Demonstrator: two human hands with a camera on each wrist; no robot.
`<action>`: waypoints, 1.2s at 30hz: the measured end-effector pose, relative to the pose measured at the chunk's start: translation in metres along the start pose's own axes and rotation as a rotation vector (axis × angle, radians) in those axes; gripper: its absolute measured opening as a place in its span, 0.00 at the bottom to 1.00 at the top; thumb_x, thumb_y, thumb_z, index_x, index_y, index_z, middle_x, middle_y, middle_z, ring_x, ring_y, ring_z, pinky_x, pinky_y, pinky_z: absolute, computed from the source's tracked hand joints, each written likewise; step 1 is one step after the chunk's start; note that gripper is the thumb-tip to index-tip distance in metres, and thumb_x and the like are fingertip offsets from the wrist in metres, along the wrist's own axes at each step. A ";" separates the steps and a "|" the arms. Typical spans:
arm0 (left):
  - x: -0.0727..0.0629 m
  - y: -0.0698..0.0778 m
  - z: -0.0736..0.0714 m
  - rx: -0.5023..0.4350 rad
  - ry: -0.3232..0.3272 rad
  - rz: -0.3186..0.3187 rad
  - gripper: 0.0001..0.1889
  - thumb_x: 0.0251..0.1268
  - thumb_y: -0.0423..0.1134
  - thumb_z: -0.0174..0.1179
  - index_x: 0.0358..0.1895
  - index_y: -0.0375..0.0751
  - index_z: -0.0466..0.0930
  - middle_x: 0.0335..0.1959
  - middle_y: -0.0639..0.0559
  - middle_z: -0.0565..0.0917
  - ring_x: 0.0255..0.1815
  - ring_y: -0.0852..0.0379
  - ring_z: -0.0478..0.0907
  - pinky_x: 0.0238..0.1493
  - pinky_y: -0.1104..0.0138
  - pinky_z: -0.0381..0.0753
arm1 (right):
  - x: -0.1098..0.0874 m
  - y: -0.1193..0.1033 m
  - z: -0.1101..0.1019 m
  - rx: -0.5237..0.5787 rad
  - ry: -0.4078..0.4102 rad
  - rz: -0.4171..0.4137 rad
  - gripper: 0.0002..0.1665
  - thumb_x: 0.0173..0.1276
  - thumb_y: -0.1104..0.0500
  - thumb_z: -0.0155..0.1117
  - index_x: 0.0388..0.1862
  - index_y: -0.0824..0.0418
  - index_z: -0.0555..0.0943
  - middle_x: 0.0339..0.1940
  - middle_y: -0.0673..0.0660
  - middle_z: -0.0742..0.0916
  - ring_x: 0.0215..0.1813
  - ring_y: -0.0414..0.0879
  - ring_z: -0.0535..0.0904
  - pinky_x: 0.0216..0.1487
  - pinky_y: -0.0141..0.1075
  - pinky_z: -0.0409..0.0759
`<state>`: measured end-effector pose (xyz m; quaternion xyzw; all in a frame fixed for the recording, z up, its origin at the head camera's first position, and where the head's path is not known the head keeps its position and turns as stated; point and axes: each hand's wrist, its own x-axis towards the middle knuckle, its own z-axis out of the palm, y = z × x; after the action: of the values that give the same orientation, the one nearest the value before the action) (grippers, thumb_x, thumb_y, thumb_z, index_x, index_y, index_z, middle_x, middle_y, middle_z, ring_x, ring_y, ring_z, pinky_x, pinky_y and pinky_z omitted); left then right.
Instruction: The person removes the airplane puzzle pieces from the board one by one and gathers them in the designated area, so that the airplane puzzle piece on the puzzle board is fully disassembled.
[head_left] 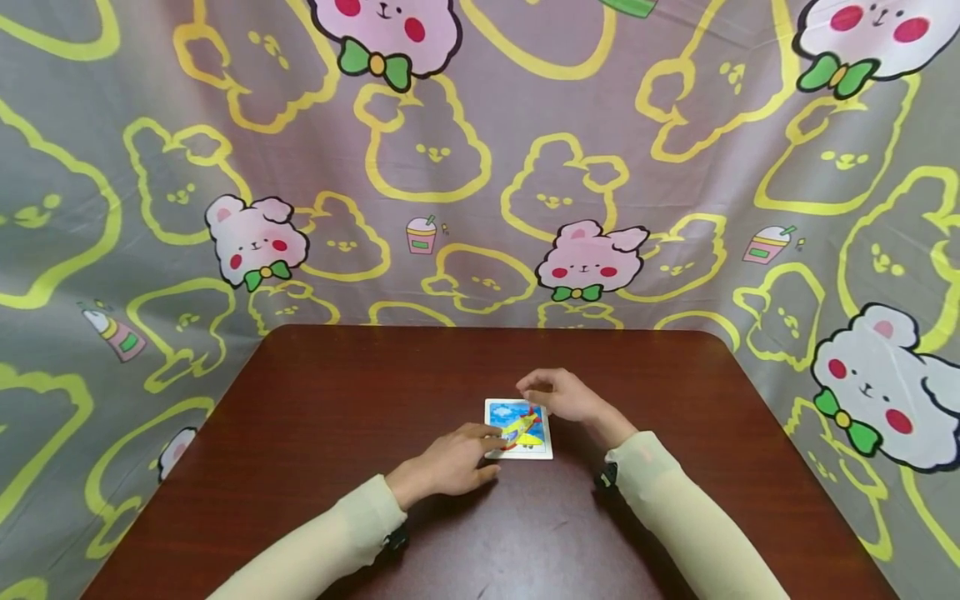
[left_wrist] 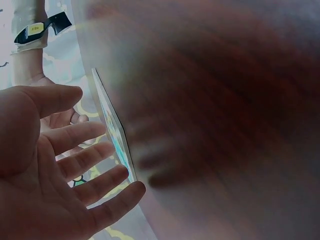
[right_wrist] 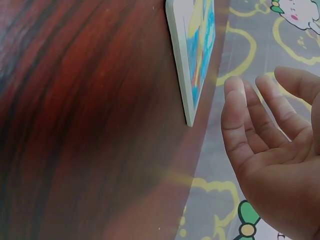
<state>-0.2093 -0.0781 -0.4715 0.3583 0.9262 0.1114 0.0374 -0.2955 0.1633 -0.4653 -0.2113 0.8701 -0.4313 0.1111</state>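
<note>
A small square picture board (head_left: 529, 427) with a white border lies flat on the table; it shows a yellow airplane on blue sky. My left hand (head_left: 453, 462) reaches over its left edge with fairly straight, spread fingers. In the left wrist view those fingers (left_wrist: 102, 187) are beside the board's thin edge (left_wrist: 117, 127); whether they touch it I cannot tell. Above the far right corner hovers my right hand (head_left: 566, 396), fingers loosely bent. In the right wrist view this hand (right_wrist: 275, 140) holds nothing and is apart from the board (right_wrist: 202, 55).
The dark reddish-brown wooden table (head_left: 337, 392) has rounded far corners. A grey curtain (head_left: 465, 225) with yellow bear outlines and white rabbit faces hangs behind it and at both sides. Each wrist carries a black band, such as the right one (head_left: 607, 476).
</note>
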 end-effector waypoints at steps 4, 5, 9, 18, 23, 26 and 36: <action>0.000 0.001 0.001 0.001 -0.012 -0.005 0.23 0.69 0.48 0.60 0.65 0.46 0.79 0.67 0.47 0.78 0.69 0.48 0.73 0.65 0.53 0.77 | 0.002 0.000 0.003 -0.017 -0.010 -0.003 0.16 0.73 0.59 0.62 0.55 0.64 0.83 0.52 0.61 0.87 0.40 0.55 0.83 0.35 0.41 0.84; 0.000 0.001 0.001 0.000 -0.017 -0.008 0.23 0.70 0.48 0.60 0.65 0.47 0.79 0.68 0.47 0.77 0.69 0.48 0.73 0.65 0.53 0.77 | 0.003 0.000 0.004 -0.015 -0.015 -0.005 0.16 0.73 0.59 0.61 0.55 0.65 0.83 0.52 0.62 0.87 0.39 0.54 0.82 0.34 0.40 0.83; -0.001 0.002 0.002 0.004 -0.037 -0.024 0.23 0.70 0.48 0.59 0.66 0.48 0.78 0.69 0.48 0.76 0.70 0.48 0.71 0.65 0.53 0.77 | 0.006 0.000 0.007 -0.004 -0.030 0.003 0.16 0.73 0.59 0.61 0.55 0.65 0.83 0.52 0.62 0.87 0.36 0.55 0.82 0.31 0.40 0.82; -0.001 0.003 0.003 0.015 -0.041 -0.018 0.22 0.70 0.49 0.59 0.65 0.49 0.79 0.69 0.49 0.76 0.71 0.48 0.71 0.64 0.50 0.78 | 0.013 0.003 0.016 0.001 -0.026 0.012 0.14 0.72 0.60 0.62 0.53 0.63 0.84 0.43 0.59 0.89 0.32 0.49 0.83 0.29 0.36 0.81; -0.002 0.003 0.003 0.024 -0.043 -0.021 0.22 0.70 0.50 0.59 0.65 0.50 0.79 0.69 0.51 0.76 0.70 0.49 0.71 0.62 0.48 0.79 | 0.016 0.003 0.021 0.038 -0.044 0.039 0.13 0.72 0.60 0.62 0.52 0.62 0.85 0.35 0.59 0.89 0.29 0.47 0.83 0.29 0.39 0.84; -0.002 0.003 0.003 0.029 -0.046 -0.026 0.23 0.70 0.51 0.59 0.65 0.51 0.79 0.69 0.52 0.76 0.71 0.50 0.71 0.62 0.48 0.78 | 0.017 0.001 0.023 0.054 -0.051 0.050 0.13 0.73 0.61 0.61 0.52 0.63 0.84 0.32 0.61 0.88 0.29 0.47 0.82 0.28 0.38 0.83; -0.001 0.003 0.003 0.031 -0.047 -0.033 0.25 0.68 0.51 0.60 0.67 0.52 0.77 0.71 0.52 0.75 0.72 0.49 0.70 0.63 0.46 0.77 | 0.020 -0.001 0.027 0.032 -0.045 0.027 0.12 0.71 0.64 0.60 0.50 0.65 0.84 0.28 0.58 0.85 0.27 0.45 0.79 0.23 0.34 0.78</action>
<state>-0.2064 -0.0760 -0.4742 0.3460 0.9324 0.0881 0.0555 -0.3031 0.1345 -0.4809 -0.2072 0.8631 -0.4388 0.1398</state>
